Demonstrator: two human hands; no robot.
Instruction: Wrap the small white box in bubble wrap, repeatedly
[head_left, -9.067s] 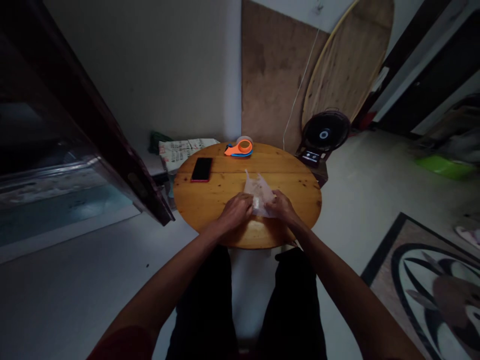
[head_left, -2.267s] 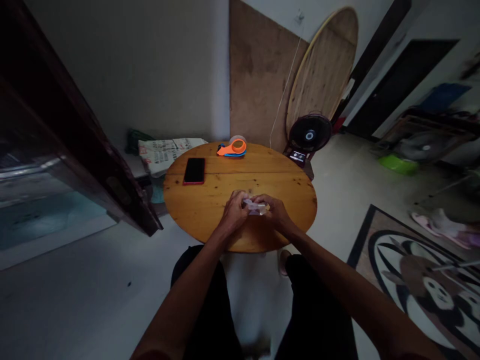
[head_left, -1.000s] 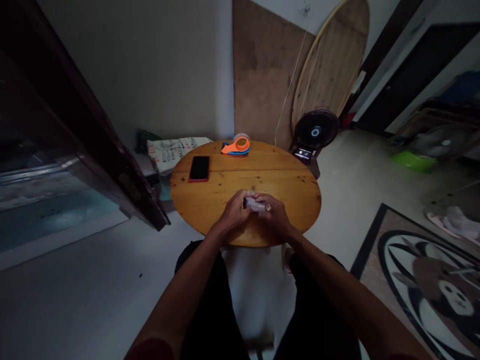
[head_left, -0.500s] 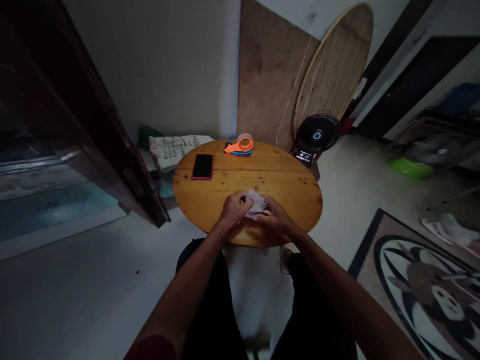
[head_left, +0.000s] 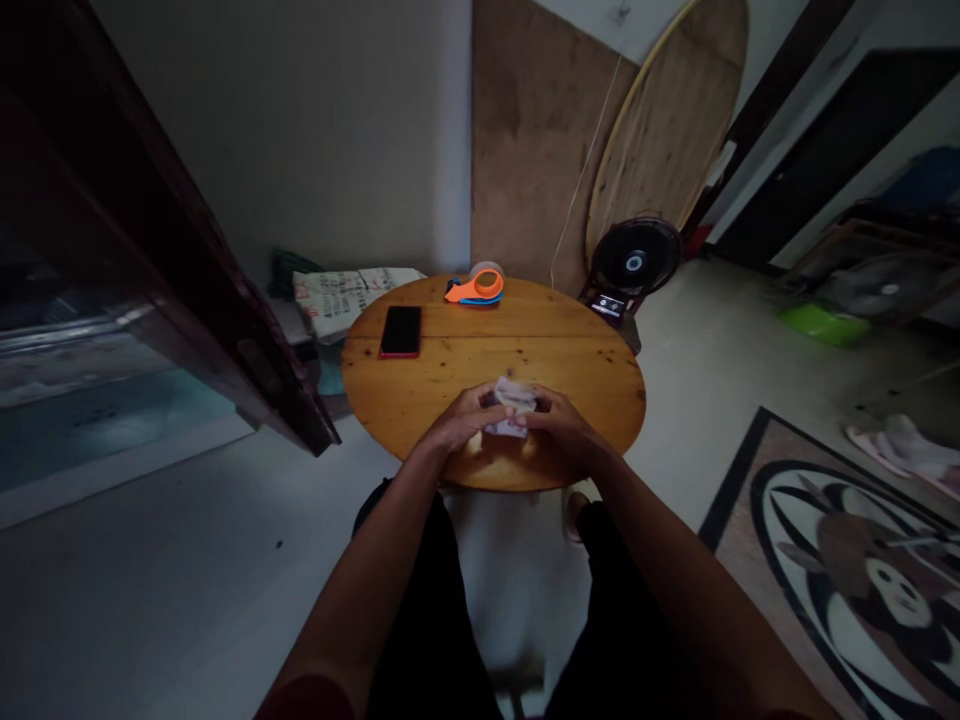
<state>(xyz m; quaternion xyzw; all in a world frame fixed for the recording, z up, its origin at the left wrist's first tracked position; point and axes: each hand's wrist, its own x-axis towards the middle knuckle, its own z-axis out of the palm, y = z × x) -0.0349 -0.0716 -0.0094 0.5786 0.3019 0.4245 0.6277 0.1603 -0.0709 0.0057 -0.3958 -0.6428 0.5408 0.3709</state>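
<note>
A small whitish packet (head_left: pixel 511 428), blurred and partly covered by fingers, is held over the near part of the round wooden table (head_left: pixel 450 375). My left hand (head_left: pixel 466 416) grips its left side, thumb across the front. On the packet's right side my right hand (head_left: pixel 556 420) is closed, its thumb close to the other thumb. Some reddish marks show on the packet's lower front. Farther back on the table lie a dark phone with a red edge (head_left: pixel 401 332) and an orange and blue tape dispenser (head_left: pixel 477 287).
A black fan (head_left: pixel 634 262) stands beyond the table's right back edge. Printed sacking (head_left: pixel 349 297) lies behind its left side. A dark door edge (head_left: pixel 277 385) rises at the left, and a green basin (head_left: pixel 825 325) sits on the floor at right.
The packet has turned between my hands, so its marked front now shows. Both thumbs have come together across it. The view has shifted slightly.
</note>
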